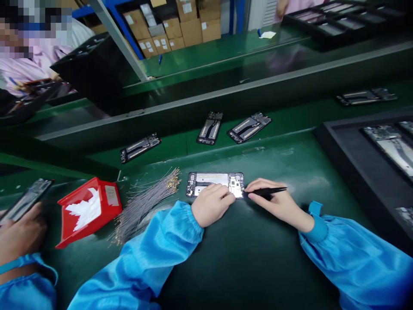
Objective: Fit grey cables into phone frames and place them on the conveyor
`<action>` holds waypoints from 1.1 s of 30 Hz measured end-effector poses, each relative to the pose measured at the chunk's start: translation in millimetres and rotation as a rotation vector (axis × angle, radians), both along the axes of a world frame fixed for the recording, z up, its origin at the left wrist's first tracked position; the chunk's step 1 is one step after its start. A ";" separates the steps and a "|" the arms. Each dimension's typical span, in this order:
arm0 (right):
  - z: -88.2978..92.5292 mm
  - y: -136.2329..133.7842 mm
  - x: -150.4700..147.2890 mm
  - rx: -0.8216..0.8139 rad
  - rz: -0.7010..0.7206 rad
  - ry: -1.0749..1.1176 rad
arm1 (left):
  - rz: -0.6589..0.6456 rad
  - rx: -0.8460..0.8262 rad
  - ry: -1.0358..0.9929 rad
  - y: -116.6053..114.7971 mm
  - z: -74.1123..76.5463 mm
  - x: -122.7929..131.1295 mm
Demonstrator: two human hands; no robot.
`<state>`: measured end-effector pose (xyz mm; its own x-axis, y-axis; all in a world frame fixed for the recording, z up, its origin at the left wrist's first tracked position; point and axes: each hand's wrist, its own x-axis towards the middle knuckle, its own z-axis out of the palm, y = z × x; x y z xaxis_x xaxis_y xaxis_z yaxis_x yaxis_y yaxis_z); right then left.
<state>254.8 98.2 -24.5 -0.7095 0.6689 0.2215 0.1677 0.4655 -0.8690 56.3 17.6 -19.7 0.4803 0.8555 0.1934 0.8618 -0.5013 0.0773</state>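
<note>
A phone frame (206, 179) with exposed circuit parts lies flat on the dark green mat in front of me. My left hand (211, 203) rests on its lower edge with fingers curled, pressing the frame down. My right hand (277, 202) pinches black tweezers (267, 191), whose tip touches the frame's right end. Both arms wear blue sleeves.
A bundle of thin grey cables (146, 201) with gold ends lies left of the frame, beside a red tray (88, 211). Three phone frames (210, 127) lie on the conveyor behind. A black tray (371, 159) stands at right. Another person's hand (19, 232) holds a phone frame at far left.
</note>
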 end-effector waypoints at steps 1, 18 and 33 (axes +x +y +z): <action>-0.4 -0.2 -0.1 -0.003 0.007 -0.006 | 0.000 0.006 -0.007 -0.3 -0.5 0.0; 1.8 3.4 -0.6 -0.073 0.033 -0.035 | -0.007 0.063 -0.070 -2.0 -6.3 -2.1; 3.3 -0.1 -1.1 0.090 0.141 -0.007 | -0.017 0.083 -0.077 -1.2 -3.7 -0.7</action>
<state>253.6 98.1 -21.3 -0.7965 0.5405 0.2711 0.1009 0.5609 -0.8217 55.6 16.4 -23.4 0.4757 0.8268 0.3003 0.8460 -0.5235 0.1010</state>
